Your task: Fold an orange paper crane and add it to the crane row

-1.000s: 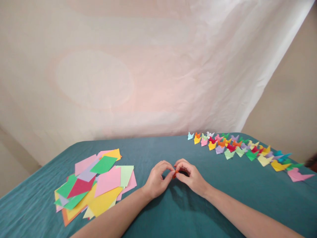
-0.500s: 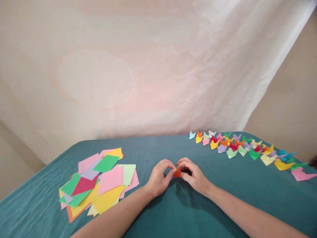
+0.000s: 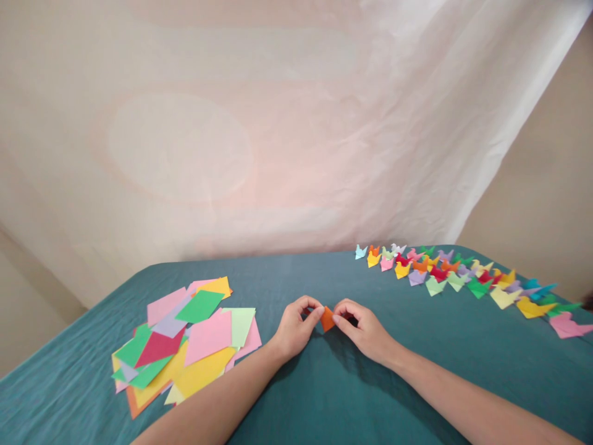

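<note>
A small folded piece of orange paper (image 3: 327, 319) is held up between both hands, over the middle of the table. My left hand (image 3: 299, 324) pinches its left edge between thumb and fingers. On the opposite side, the thumb and fingertips of my right hand (image 3: 361, 324) grip its right edge. The fingertips cover the paper's side edges, so its full shape is partly hidden.
Loose coloured paper sheets (image 3: 208, 337) lie in an overlapping heap at left. Several folded paper birds (image 3: 435, 285) stand in slanting rows along the right side. A teal cloth (image 3: 296, 402) covers the table, and a pale curtain (image 3: 278, 154) hangs behind it.
The orange paper has turned in my fingers and more of its face shows now. My hands have shifted slightly, both still pinching it.
</note>
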A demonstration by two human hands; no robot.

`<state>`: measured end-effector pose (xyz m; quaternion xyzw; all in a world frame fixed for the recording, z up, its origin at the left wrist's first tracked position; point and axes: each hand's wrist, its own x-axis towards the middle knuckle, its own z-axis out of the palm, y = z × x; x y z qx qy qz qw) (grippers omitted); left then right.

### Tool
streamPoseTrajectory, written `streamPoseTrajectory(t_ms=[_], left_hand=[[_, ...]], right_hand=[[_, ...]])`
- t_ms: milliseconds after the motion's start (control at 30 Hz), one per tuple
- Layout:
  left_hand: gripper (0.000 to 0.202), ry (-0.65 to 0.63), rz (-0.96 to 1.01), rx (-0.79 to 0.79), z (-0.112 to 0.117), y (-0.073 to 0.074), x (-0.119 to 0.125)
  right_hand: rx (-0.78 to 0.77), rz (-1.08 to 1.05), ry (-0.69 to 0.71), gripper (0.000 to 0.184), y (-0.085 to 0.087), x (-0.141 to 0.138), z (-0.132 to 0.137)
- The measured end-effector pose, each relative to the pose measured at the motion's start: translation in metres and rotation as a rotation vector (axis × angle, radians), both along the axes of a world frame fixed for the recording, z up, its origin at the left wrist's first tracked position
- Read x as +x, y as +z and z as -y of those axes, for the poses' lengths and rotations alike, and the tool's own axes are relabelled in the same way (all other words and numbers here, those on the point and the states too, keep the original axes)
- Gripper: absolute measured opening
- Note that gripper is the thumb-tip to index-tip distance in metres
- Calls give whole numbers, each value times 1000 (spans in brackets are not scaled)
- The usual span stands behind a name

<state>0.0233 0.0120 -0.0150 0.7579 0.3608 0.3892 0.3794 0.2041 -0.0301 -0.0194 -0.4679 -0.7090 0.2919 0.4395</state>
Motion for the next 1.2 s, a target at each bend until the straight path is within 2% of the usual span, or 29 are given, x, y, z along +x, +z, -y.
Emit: streamPoseTrajectory(t_ms=[133,300,433,700,933,1200], left_hand=[[27,-43,-16,-57,0,1,-1],[31,-103,-114,-1,3,8,-2],[26,-105,-149,38,4,11,0],[22,-87,-127,10,4,12,-1],[27,-98,-22,-88,2,5,0],[32,30,-20,-42,0,-5,3]], right_hand=[[-17,19,9,14,1,-1,1],[-10,18,40,14,3,-4,3],[-37,-19,43,16,5,-3,4],[-137,-114,-35,20,0,2,0],[-156,-165,-55,21,-5,3,-4],[-131,-182,-92,15,-8,1,-6]])
